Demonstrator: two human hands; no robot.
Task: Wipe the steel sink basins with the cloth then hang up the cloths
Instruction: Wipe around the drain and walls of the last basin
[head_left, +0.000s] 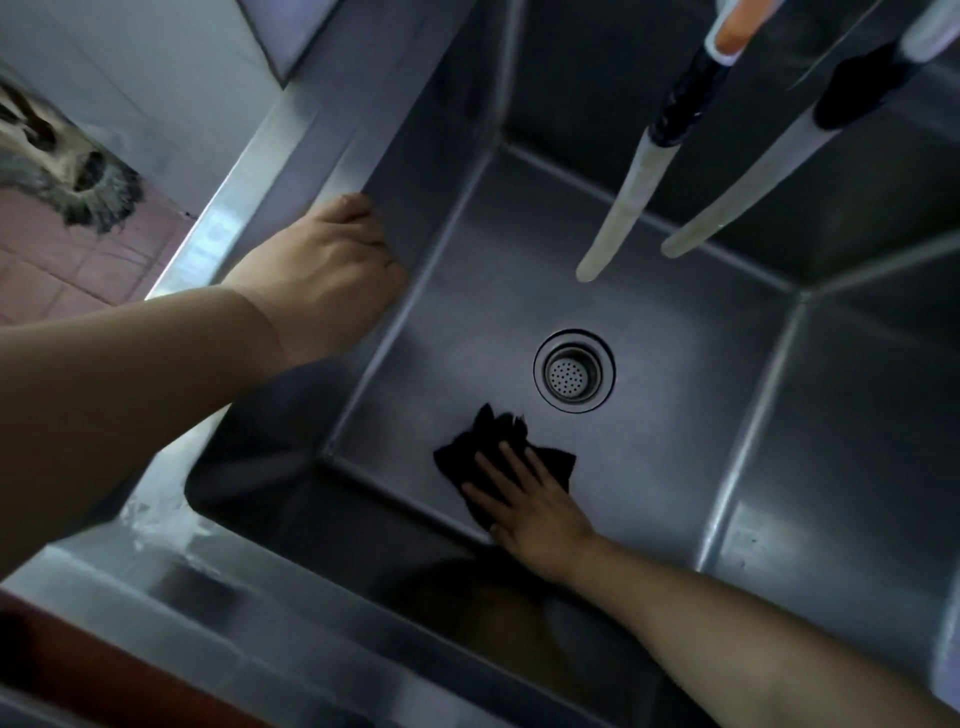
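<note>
A deep steel sink basin (675, 332) fills the view, with a round strainer drain (574, 370) in its floor. A dark cloth (480, 452) lies crumpled on the basin floor just in front of the drain. My right hand (524, 499) presses flat on the cloth with straight, spread fingers, reaching down from the front rim. My left hand (324, 270) rests on the sink's left rim, its fingers bent over the inner edge of the basin.
Two pale hoses hang over the basin from above: a left hose (618, 208) and a right hose (737, 192). A grey mop head (78, 176) lies on the pink tiled floor at the left. The sink's front ledge (249, 613) has wet patches.
</note>
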